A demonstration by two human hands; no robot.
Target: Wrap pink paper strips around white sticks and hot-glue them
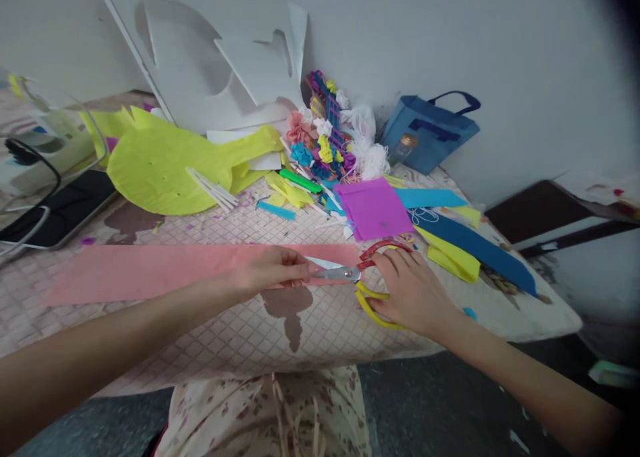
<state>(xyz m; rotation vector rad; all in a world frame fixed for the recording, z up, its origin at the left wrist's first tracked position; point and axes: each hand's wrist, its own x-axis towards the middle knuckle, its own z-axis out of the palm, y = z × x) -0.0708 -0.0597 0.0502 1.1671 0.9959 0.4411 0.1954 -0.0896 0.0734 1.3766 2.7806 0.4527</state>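
A long strip of salmon-pink paper (pixel 150 267) lies across the front of the table. At its right part my left hand (pixel 277 268) is closed, thumb and fingers pinching the paper. My right hand (pixel 413 287) grips a pair of scissors (pixel 350 272) with one red and one yellow handle. The scissor blades are spread and point left, their tips close to my left fingertips and the pink paper. Just behind the scissors lie purple paper squares (pixel 373 207).
Behind the strip are yellow paper cutouts (pixel 165 170), white sticks (pixel 213 189), a green cutter (pixel 300 181) and crumpled paper flowers (pixel 325 147). A blue bag (pixel 430 130) stands at the back right. Blue paper (pixel 475 244) lies to the right, a black tablet-like device (pixel 60 210) to the left.
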